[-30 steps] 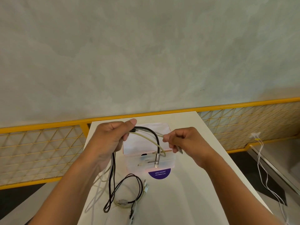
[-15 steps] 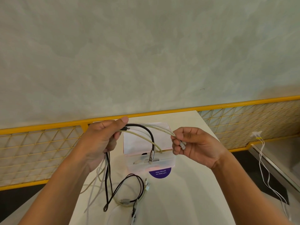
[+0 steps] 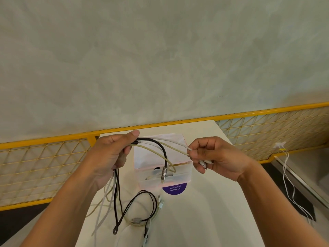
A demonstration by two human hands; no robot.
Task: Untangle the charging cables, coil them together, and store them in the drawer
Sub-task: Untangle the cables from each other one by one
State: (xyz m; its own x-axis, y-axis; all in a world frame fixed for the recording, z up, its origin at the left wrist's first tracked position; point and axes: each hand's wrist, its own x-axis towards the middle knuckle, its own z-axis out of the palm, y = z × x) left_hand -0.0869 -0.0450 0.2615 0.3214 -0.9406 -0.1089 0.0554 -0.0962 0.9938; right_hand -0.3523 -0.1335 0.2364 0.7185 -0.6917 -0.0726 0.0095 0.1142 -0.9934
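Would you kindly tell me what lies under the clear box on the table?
A purple sticker pokes out from under the box, on the table. Its far half is covered, so its full print cannot be read.

Black cable (image 3: pixel 164 154), cream cable (image 3: pixel 175 146), white table (image 3: pixel 213 202), purple sticker (image 3: pixel 174 189), yellow railing (image 3: pixel 53 139).

Wall (image 3: pixel 160 59): mottled grey-green plaster, beyond the left grip (image 3: pixel 108 157) and right grip (image 3: pixel 215 157).
Railing (image 3: pixel 267 111): yellow bar over lattice mesh, between wall and grips.
Desk (image 3: pixel 213 220): white, under both grips.
Floor (image 3: pixel 17 223): dark, lower left of the left grip.
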